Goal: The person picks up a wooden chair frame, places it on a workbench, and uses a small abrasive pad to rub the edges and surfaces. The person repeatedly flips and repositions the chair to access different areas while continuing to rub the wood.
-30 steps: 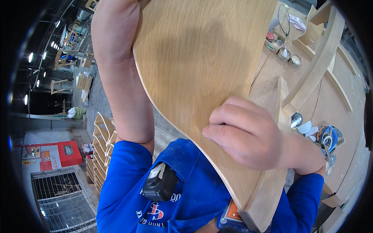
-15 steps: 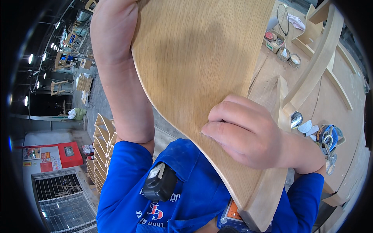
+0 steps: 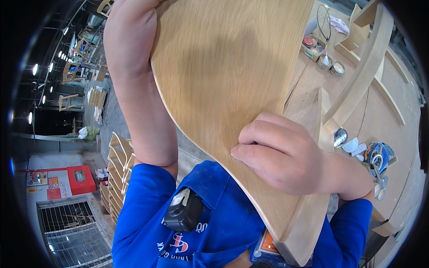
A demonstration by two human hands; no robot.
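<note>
A broad, curved panel of pale wood [image 3: 214,85], shaped like a chair's backrest or seat, fills the middle of the view. A thick wooden rail [image 3: 304,223] joins its near end. Against the panel's left edge, near the top of the picture, is my left hand [image 3: 132,20]; its fingers are cut off by the frame, so their grip does not show. My right hand [image 3: 281,154] rests on the panel's near part with fingers curled and pressed together. Whatever they pinch, if anything, is too small or hidden to name.
On the workbench [image 3: 353,111] at right lie a curved wooden frame [image 3: 362,71], small tins [image 3: 325,62], a box of odds and ends [image 3: 313,46], a tape roll [image 3: 377,154] and scissors [image 3: 380,187]. Stacked curved wooden pieces [image 3: 118,174] stand at left. A tape measure [image 3: 184,214] hangs on my shirt.
Almost nothing differs. My right hand has shifted very slightly on the panel, its fingers still curled; the left arm and the panel have barely moved.
</note>
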